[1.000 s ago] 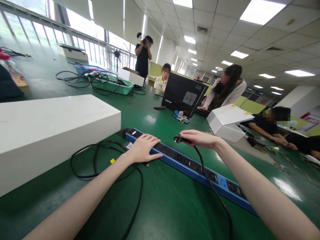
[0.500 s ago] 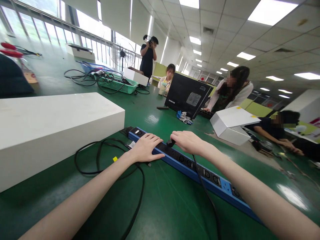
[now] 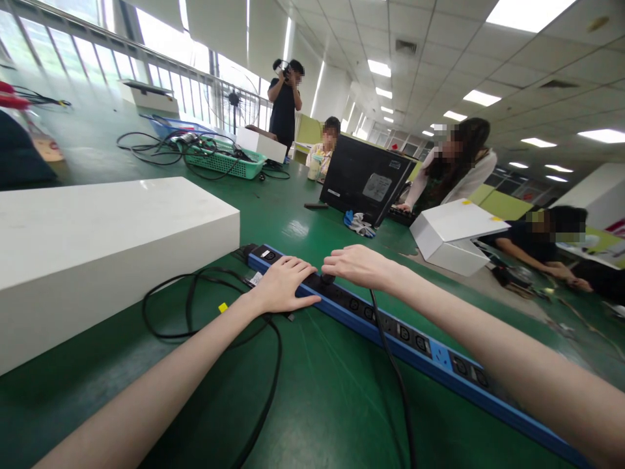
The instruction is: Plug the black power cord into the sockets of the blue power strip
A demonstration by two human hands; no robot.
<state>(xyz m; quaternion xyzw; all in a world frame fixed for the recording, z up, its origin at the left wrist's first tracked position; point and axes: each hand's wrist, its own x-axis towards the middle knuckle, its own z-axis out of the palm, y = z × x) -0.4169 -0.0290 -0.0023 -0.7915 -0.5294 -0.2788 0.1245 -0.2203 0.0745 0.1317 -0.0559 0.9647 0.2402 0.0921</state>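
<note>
A long blue-and-black power strip [image 3: 390, 324] lies slantwise on the green table, its row of sockets facing up. My left hand [image 3: 286, 284] grips it near its far left end, fingers laid across the top and thumb along the near side. Closed around a black plug [image 3: 327, 279] is my right hand [image 3: 354, 266], just right of the left. The plug points down against the strip's sockets; its prongs are hidden, so how deep it sits cannot be seen. From beneath the right hand a black power cord [image 3: 393, 365] runs over the strip toward me.
Left of the strip stands a large white box [image 3: 122, 241], with a looped black cable [image 3: 188, 306] beside it. Farther back are a green basket [image 3: 224, 159] of cables, a black computer case [image 3: 364, 179], gloves [image 3: 359, 223] and another white box [image 3: 454, 238]. Several people are around.
My right hand has moved slightly left and the plug is now lower, against the strip. The cord has shifted left with it. My left hand keeps its place on the strip.
</note>
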